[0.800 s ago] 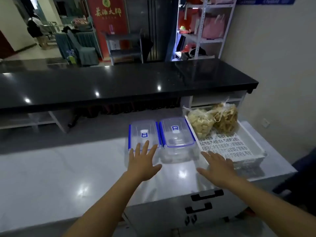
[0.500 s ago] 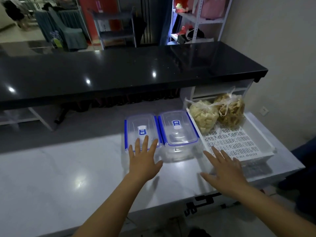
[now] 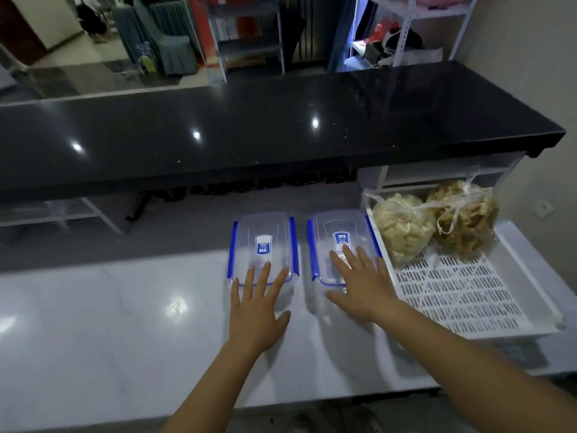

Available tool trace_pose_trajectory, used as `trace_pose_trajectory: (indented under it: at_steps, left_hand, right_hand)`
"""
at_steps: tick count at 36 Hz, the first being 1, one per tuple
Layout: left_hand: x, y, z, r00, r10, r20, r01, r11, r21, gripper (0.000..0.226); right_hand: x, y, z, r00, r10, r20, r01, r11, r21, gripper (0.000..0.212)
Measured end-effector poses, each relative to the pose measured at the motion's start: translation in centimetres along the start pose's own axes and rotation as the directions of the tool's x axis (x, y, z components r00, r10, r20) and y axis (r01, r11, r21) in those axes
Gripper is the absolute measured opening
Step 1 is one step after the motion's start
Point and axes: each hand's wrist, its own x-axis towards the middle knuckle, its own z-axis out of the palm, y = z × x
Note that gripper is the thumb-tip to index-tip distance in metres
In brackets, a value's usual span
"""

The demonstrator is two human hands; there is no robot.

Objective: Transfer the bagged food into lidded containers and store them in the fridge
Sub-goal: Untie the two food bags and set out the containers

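On the pale tabletop (image 3: pixel 125 323), the left hand (image 3: pixel 257 310) lies spread, fingertips on the left lidded container (image 3: pixel 262 245). The right hand (image 3: pixel 359 285), also spread, rests on the right container (image 3: pixel 340 242). Beyond, two tied food bags (image 3: pixel 402 226) sit in the white tray's (image 3: pixel 468 295) far end.

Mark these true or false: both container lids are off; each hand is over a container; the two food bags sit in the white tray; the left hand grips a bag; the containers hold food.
1. Lids off: false. The left clear blue-clipped plastic container and the right one both carry lids.
2. True: left hand, right hand.
3. True: pale bag and brown bag lie in the white slotted tray.
4. False: it holds nothing.
5. False: they look empty.
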Motion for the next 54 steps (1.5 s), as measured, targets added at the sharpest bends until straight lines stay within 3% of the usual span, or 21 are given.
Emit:
trace_pose_trajectory:
  at_steps: [16,20,23,27,31,34,36,41,44,46,48,50,52,54]
  left_hand:
    - [1.3,-5.3,-2.8,0.990,-0.124,0.064,0.129,0.989,-0.073,0.084]
    - [0.1,-3.7,-3.3,0.984,-0.177,-0.018,0.167,0.956,-0.243,0.087]
    - [-1.9,-1.4,-3.2,0.962,-0.263,-0.078,0.180,0.820,-0.544,0.081]
    - [-5.0,1.6,-2.7,0.948,-0.319,-0.002,0.183,0.549,-0.815,0.069]
    - [-6.8,4.1,-2.2,0.912,-0.340,0.229,0.327,0.268,-0.906,0.071]
    - [-7.2,5.2,-2.0,0.882,-0.352,0.314,0.369,0.099,-0.924,0.065]
    - [-7.1,5.6,-2.1,0.864,-0.378,0.332,0.374,0.040,-0.927,0.060]
    - [-6.2,5.8,-2.5,0.847,-0.416,0.332,0.364,-0.002,-0.931,0.057]
    - [-5.5,5.8,-2.5,0.845,-0.411,0.341,0.380,0.015,-0.925,0.053]
    - [-5.0,6.0,-2.9,0.853,-0.392,0.345,0.407,0.084,-0.910,0.052]
    - [-4.5,6.4,-3.6,0.873,-0.408,0.267,0.411,0.322,-0.853,0.057]
    - [-3.6,7.0,-4.6,0.911,-0.400,0.095,0.328,0.569,-0.754,0.061]
    - [-2.0,8.2,-6.2,0.954,-0.299,-0.018,0.199,0.679,-0.707,0.061]
    - [0.2,10.1,-7.6,0.990,-0.138,-0.028,0.085,0.743,-0.663,0.058]
  right_hand:
    - [-7.0,-4.1,2.4,0.993,-0.112,0.046,0.110,0.992,0.057,0.082]
    - [-8.3,-4.3,2.1,0.983,-0.172,0.070,0.164,0.981,0.101,0.079]
    - [-8.5,-3.7,1.2,0.983,-0.181,0.039,0.170,0.966,0.194,0.076]
    - [-8.9,-1.8,-0.2,0.987,-0.131,-0.089,0.149,0.956,0.251,0.076]
    - [-9.5,1.0,-1.6,0.994,-0.023,-0.110,0.050,0.967,0.251,0.073]
    - [-10.1,2.7,-2.0,0.995,0.056,-0.083,-0.026,0.945,0.326,0.070]
    - [-10.4,4.0,-2.2,0.987,0.119,-0.108,-0.070,0.923,0.380,0.067]
    - [-10.7,7.1,-2.3,0.963,0.249,-0.108,-0.172,0.869,0.464,0.064]
    - [-11.0,8.4,-2.4,0.951,0.289,-0.106,-0.197,0.836,0.511,0.063]
    - [-11.0,9.2,-3.0,0.945,0.303,-0.126,-0.197,0.830,0.522,0.063]
    - [-10.7,10.0,-4.1,0.932,0.316,-0.179,-0.181,0.831,0.526,0.063]
    - [-10.4,10.9,-5.6,0.908,0.328,-0.261,-0.144,0.828,0.542,0.063]
    - [-10.2,12.0,-6.8,0.881,0.347,-0.321,-0.117,0.819,0.562,0.062]
    - [-10.1,13.3,-7.5,0.873,0.366,-0.323,-0.137,0.819,0.558,0.062]
